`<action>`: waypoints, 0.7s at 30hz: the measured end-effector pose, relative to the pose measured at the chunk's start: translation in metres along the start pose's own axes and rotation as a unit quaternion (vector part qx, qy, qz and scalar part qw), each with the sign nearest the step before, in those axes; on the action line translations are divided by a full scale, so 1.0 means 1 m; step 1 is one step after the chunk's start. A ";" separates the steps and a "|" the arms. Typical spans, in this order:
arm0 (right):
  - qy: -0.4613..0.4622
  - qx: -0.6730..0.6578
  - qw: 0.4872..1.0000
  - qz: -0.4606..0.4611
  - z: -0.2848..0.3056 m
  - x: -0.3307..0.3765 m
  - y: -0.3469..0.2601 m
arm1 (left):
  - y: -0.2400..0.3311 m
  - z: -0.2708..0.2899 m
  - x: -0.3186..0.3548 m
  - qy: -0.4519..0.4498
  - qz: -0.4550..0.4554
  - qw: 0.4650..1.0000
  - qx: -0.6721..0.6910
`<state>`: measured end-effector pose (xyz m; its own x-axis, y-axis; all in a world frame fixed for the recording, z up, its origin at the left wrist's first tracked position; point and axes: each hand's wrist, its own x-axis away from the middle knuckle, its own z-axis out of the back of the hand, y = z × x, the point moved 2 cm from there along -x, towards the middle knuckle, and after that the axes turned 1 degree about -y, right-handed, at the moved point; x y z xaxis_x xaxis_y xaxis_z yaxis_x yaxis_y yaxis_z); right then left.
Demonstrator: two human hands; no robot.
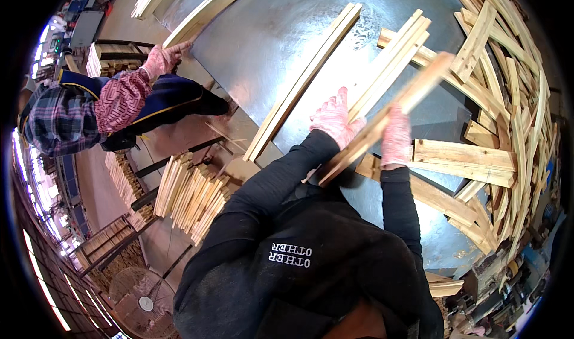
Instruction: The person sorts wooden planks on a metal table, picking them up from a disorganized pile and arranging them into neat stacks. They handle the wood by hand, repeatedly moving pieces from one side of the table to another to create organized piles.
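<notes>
A wooden plank (417,92), smeared by motion, slants up to the right in front of me. My right hand (396,138), in a pink glove, grips it from the right side. My left hand (335,117), also gloved in pink, is open beside the plank, fingers stretched out and thumb toward the wood. Whether that thumb touches the plank I cannot tell. Just beyond my hands lies a small bundle of pale strips (391,64) on the metal table (263,58). Further left, a pair of long narrow strips (305,81) lies side by side on it.
A large jumbled pile of boards (502,93) fills the table's right side, some boards reaching toward my right arm. At the left, a co-worker (78,108) in pink gloves touches a long board (209,13). Stacked strips (191,195) and a fan (143,303) stand lower left.
</notes>
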<state>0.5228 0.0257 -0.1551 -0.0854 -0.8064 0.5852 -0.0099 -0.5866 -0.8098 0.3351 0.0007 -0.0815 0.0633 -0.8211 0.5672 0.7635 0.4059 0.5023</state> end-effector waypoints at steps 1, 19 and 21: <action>0.013 0.143 0.989 -0.025 -0.013 0.001 0.011 | -0.012 -0.009 0.004 -0.002 -0.039 0.999 0.023; -0.107 0.358 0.918 0.132 -0.109 0.042 -0.007 | -0.077 0.001 0.056 0.212 -0.045 0.954 -0.209; -0.080 0.459 0.875 0.135 -0.118 0.028 0.008 | -0.087 0.020 0.063 0.285 -0.184 0.928 -0.153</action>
<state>0.4032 0.0077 -0.1502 0.1801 -0.8819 0.4357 0.7990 -0.1272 -0.5878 0.2595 -0.0782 -0.0761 0.0257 -0.9960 -0.0859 0.9419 -0.0047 0.3358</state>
